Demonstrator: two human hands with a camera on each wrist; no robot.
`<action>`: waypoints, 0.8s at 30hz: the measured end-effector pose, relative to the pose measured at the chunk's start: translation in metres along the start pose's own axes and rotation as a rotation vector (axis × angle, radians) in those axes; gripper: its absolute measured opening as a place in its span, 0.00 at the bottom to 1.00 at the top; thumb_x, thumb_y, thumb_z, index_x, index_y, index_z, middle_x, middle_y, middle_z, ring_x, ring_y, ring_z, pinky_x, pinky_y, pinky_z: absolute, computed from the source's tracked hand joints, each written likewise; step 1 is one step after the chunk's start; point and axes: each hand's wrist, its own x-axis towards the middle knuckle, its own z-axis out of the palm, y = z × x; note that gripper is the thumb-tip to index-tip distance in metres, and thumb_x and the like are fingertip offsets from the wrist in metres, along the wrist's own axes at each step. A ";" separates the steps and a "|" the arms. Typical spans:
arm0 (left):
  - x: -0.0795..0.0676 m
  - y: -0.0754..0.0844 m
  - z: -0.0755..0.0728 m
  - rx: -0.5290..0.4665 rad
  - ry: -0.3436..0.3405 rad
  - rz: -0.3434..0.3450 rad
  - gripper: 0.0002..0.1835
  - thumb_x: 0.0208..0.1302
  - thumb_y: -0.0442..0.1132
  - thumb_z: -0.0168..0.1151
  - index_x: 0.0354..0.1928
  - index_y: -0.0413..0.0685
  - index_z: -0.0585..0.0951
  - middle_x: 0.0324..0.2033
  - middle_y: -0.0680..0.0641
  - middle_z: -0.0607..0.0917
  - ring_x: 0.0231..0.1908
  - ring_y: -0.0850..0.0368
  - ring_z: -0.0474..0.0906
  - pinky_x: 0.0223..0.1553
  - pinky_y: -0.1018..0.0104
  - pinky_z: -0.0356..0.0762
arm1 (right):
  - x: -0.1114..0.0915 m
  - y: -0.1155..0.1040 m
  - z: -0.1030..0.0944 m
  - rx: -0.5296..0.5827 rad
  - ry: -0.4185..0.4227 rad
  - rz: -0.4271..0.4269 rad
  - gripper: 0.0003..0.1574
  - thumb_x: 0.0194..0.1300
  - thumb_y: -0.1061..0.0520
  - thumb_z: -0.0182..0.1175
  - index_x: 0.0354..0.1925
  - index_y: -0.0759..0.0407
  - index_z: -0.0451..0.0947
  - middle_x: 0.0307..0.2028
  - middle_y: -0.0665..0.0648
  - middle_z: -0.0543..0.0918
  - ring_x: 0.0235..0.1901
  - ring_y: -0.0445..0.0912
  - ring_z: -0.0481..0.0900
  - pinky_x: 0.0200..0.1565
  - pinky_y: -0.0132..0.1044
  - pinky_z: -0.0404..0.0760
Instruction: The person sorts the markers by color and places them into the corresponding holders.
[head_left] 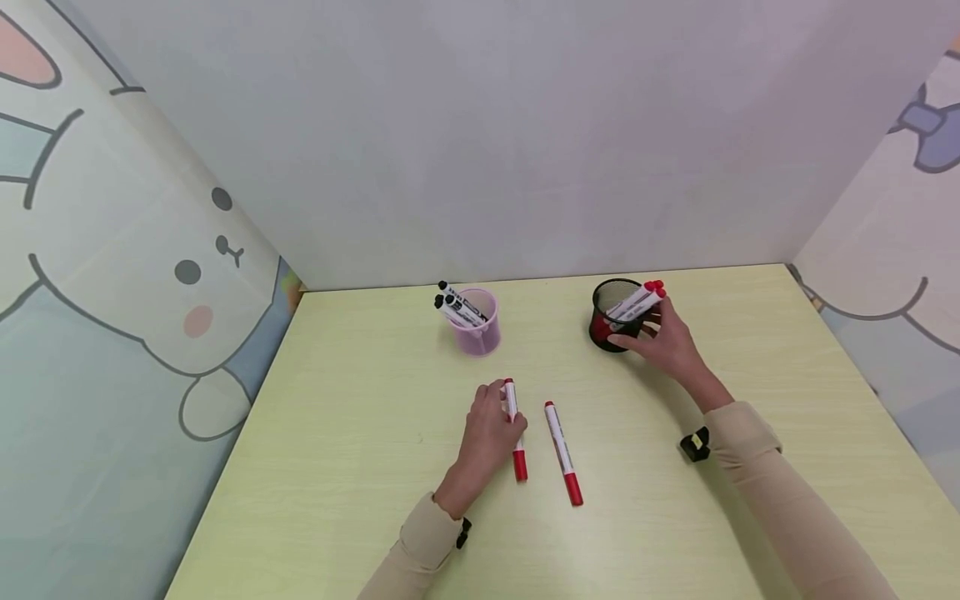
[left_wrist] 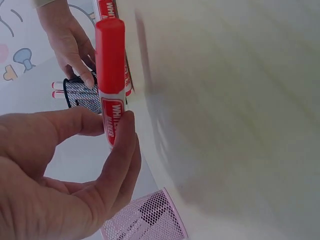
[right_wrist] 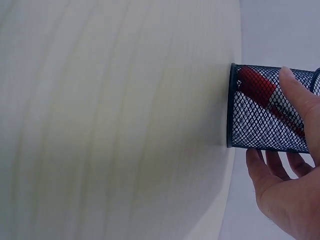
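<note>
My left hand (head_left: 486, 432) pinches a red-capped whiteboard marker (left_wrist: 111, 60) between thumb and fingers, over the middle of the table. Another red marker (head_left: 564, 454) lies on the table just to its right. At the back right, my right hand (head_left: 670, 343) holds a black mesh pen cup (right_wrist: 245, 135), thumb on one side and fingers on the other. The cup stands upright on the table, with several red-and-white markers (head_left: 637, 302) leaning in it toward the right. Part of the cup is hidden by the hand.
A pink mesh pen cup (head_left: 477, 340) stands at the back left with several black-capped markers (head_left: 461, 308) leaning left in it. Behind the table (head_left: 337, 467) rises a pale wall (head_left: 480, 150). Cartoon-printed panels (head_left: 112, 333) flank both sides.
</note>
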 end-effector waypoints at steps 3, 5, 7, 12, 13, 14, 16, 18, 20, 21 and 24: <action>0.003 0.002 0.000 -0.008 0.026 0.006 0.30 0.63 0.31 0.67 0.67 0.34 0.72 0.50 0.41 0.78 0.34 0.58 0.78 0.28 0.72 0.78 | 0.001 0.001 0.000 0.001 0.001 -0.008 0.60 0.59 0.54 0.78 0.74 0.65 0.49 0.66 0.69 0.68 0.68 0.66 0.67 0.67 0.57 0.71; 0.004 0.004 -0.001 -0.016 0.044 0.010 0.30 0.63 0.31 0.68 0.67 0.34 0.72 0.49 0.42 0.79 0.35 0.57 0.79 0.29 0.71 0.79 | 0.001 0.001 0.000 0.000 0.002 -0.009 0.60 0.59 0.54 0.78 0.74 0.65 0.49 0.66 0.69 0.68 0.68 0.66 0.67 0.67 0.57 0.71; 0.006 0.005 -0.001 -0.026 0.061 0.010 0.30 0.63 0.31 0.68 0.67 0.35 0.72 0.48 0.42 0.79 0.36 0.56 0.80 0.31 0.70 0.80 | 0.001 0.001 0.000 0.001 -0.001 -0.009 0.60 0.59 0.53 0.78 0.74 0.66 0.49 0.66 0.69 0.68 0.68 0.66 0.67 0.67 0.57 0.71; 0.009 0.009 -0.004 -0.057 0.097 0.021 0.29 0.63 0.31 0.68 0.67 0.37 0.73 0.47 0.43 0.80 0.39 0.54 0.82 0.34 0.68 0.82 | 0.000 -0.001 -0.001 0.010 -0.001 0.002 0.61 0.59 0.54 0.78 0.74 0.66 0.49 0.67 0.69 0.68 0.68 0.66 0.66 0.67 0.57 0.70; 0.011 0.010 -0.004 -0.060 0.104 0.024 0.29 0.63 0.31 0.67 0.66 0.37 0.73 0.47 0.43 0.80 0.39 0.53 0.82 0.34 0.68 0.82 | 0.000 -0.002 -0.001 0.012 -0.003 0.006 0.61 0.59 0.54 0.78 0.75 0.66 0.49 0.67 0.69 0.67 0.69 0.65 0.66 0.67 0.57 0.70; 0.012 0.010 -0.004 -0.065 0.110 0.027 0.28 0.64 0.31 0.67 0.66 0.36 0.74 0.47 0.43 0.80 0.39 0.53 0.82 0.34 0.68 0.82 | 0.000 -0.002 -0.001 0.013 -0.004 0.009 0.61 0.59 0.54 0.77 0.75 0.65 0.49 0.67 0.69 0.67 0.69 0.65 0.66 0.67 0.56 0.70; 0.014 0.012 -0.004 -0.077 0.123 0.032 0.28 0.64 0.31 0.67 0.65 0.37 0.74 0.47 0.43 0.80 0.40 0.53 0.83 0.35 0.68 0.82 | 0.000 -0.003 -0.001 0.015 -0.009 0.017 0.61 0.59 0.54 0.77 0.75 0.65 0.48 0.67 0.69 0.67 0.69 0.65 0.66 0.68 0.56 0.70; 0.016 0.013 -0.004 -0.082 0.134 0.043 0.27 0.64 0.31 0.67 0.65 0.37 0.75 0.47 0.44 0.80 0.40 0.53 0.83 0.35 0.69 0.82 | -0.001 -0.004 -0.001 0.018 -0.011 0.025 0.61 0.59 0.54 0.78 0.75 0.65 0.48 0.67 0.69 0.67 0.69 0.65 0.66 0.67 0.56 0.70; 0.019 0.016 -0.004 -0.093 0.145 0.058 0.27 0.63 0.31 0.67 0.65 0.38 0.75 0.47 0.44 0.81 0.40 0.53 0.83 0.34 0.68 0.82 | -0.001 -0.004 -0.001 0.020 -0.014 0.025 0.62 0.59 0.54 0.78 0.75 0.66 0.48 0.67 0.69 0.67 0.70 0.65 0.65 0.68 0.57 0.70; 0.020 0.018 -0.004 -0.097 0.151 0.066 0.27 0.63 0.31 0.67 0.65 0.38 0.75 0.47 0.44 0.81 0.40 0.53 0.83 0.34 0.68 0.82 | -0.002 -0.004 -0.001 0.021 -0.013 0.025 0.62 0.59 0.54 0.78 0.75 0.66 0.48 0.67 0.70 0.67 0.70 0.65 0.65 0.68 0.57 0.70; 0.023 0.023 -0.005 -0.109 0.172 0.089 0.26 0.63 0.30 0.67 0.64 0.39 0.75 0.47 0.44 0.81 0.40 0.53 0.83 0.36 0.68 0.82 | -0.002 -0.003 -0.001 0.019 -0.012 0.019 0.62 0.59 0.54 0.78 0.75 0.67 0.48 0.68 0.71 0.66 0.70 0.67 0.65 0.68 0.58 0.70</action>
